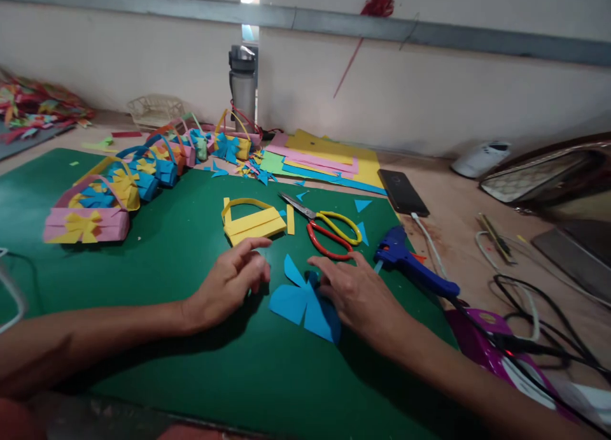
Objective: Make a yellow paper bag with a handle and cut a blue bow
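A blue paper flower cutout (291,302) with broad petals lies on the green mat (191,376). My right hand (356,293) is over its right side, with the thumb and bent fingers at a petal that curls up. Part of that petal is hidden by the fingers. My left hand (233,274) hovers left of the flower, its fingers loosely bent and holding nothing. Just beyond it sits a small yellow paper basket (255,225) with a handle. Scissors (329,232) with one red and one yellow handle lie between the basket and my right hand.
Finished paper baskets (88,223) with bows stand in a row at the left. A blue glue gun (410,262) with a cable rests at right, near a phone (403,191). Coloured paper sheets (329,156), scraps and a water bottle (243,86) are at the back.
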